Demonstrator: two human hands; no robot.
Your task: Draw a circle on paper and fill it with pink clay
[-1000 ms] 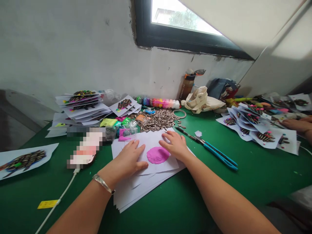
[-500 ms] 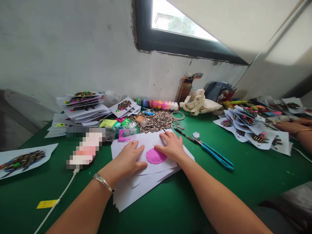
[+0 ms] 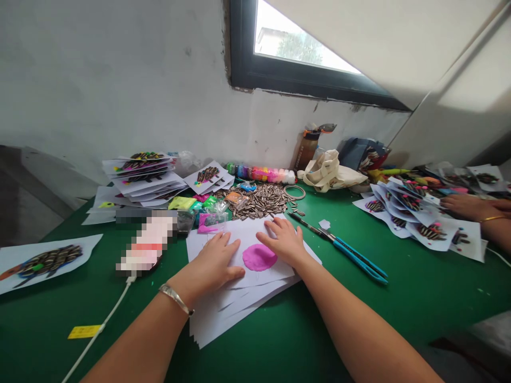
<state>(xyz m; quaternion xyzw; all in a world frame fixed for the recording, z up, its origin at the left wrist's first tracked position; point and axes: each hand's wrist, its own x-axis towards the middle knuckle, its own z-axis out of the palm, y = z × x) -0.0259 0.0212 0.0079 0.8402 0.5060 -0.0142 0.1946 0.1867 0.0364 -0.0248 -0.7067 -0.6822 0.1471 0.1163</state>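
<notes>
A flat, roundish patch of magenta clay (image 3: 259,257) lies on the top sheet of a stack of white paper (image 3: 217,327). My left hand (image 3: 217,259) rests on the paper to the left of the clay, fingers spread, holding nothing. On the other side my right hand (image 3: 284,242) lies with its fingers apart, the thumb by the clay's upper right edge; whether it touches the clay I cannot tell. Beyond the paper is a heap of striped sunflower seeds (image 3: 263,201). Small bags of coloured clay (image 3: 211,221) lie by the paper's top left corner.
Right of the paper lie tweezers (image 3: 307,224) and a blue-handled tool (image 3: 361,260). Seed-decorated sheets are stacked at left (image 3: 154,183) and right (image 3: 415,213). A phone (image 3: 147,242) with a white cable lies left. A co-worker's hands (image 3: 471,207) rest far right.
The view has shifted slightly, so everything sits a little lower and further right. Both hands keep nearly the same place on the paper, and the right thumb sits slightly further off the clay.
</notes>
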